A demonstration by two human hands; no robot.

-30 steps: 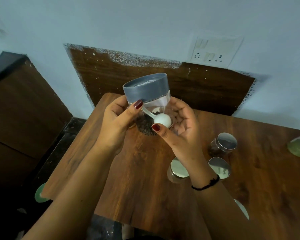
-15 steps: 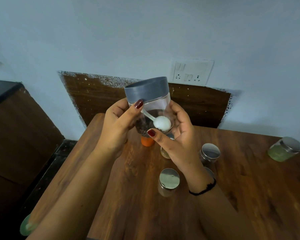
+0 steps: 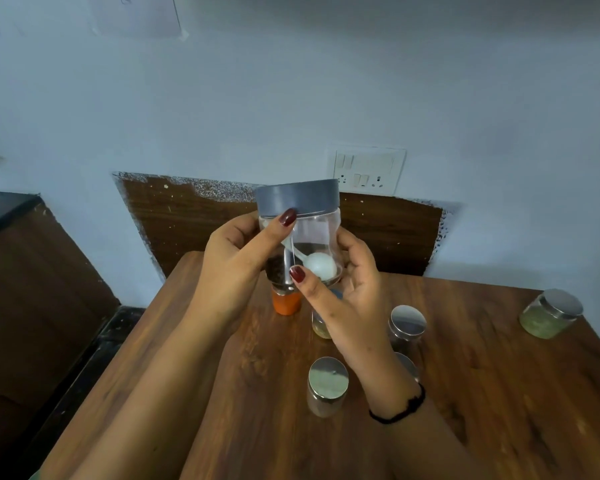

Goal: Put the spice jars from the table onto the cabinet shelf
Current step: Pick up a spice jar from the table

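A clear jar [image 3: 305, 237] with a grey lid, dark spice and a white spoon inside, is held up above the wooden table [image 3: 499, 393]. My left hand [image 3: 236, 265] grips its left side, thumb near the lid. My right hand [image 3: 347, 296] holds its right side and base. Below it on the table stand an orange jar [image 3: 286, 303], a yellowish jar [image 3: 321, 327] partly behind my right hand, and several small jars with silver lids [image 3: 328, 386], [image 3: 407, 323]. A green-filled jar [image 3: 549, 318] stands at the table's far right.
A dark wooden panel [image 3: 187, 216] backs the table against the pale blue wall, with a switch-and-socket plate [image 3: 368, 169] above it. A dark wooden cabinet [image 3: 32, 289] stands to the left. A black floor strip runs between cabinet and table.
The view has tilted upward, showing more wall and more of the table's far side. The held jar has stayed between both hands, now more upright and higher against the wall.
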